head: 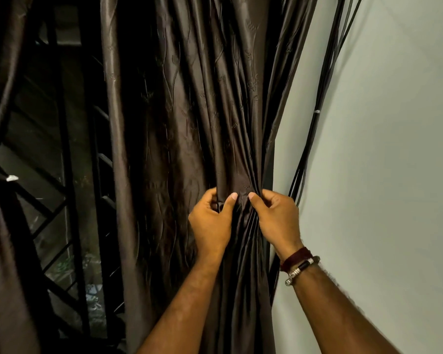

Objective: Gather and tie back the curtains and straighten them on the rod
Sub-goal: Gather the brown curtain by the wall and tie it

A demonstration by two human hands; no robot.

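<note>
Curtain [189, 111] folds sit bunched between both hands, left hand [211, 221] and right hand [276, 218] fingers pinching them.

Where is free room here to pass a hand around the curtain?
Free: the gap between curtain and wall, though cables hang there; the open window grille on the other side. Crowded: the pinch where left hand and right hand grip.

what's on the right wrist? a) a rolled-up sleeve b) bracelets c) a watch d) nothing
b: the right hand, which pinches the curtain, has a dark red band and a beaded bracelet round its wrist; no watch face or sleeve shows.
</note>
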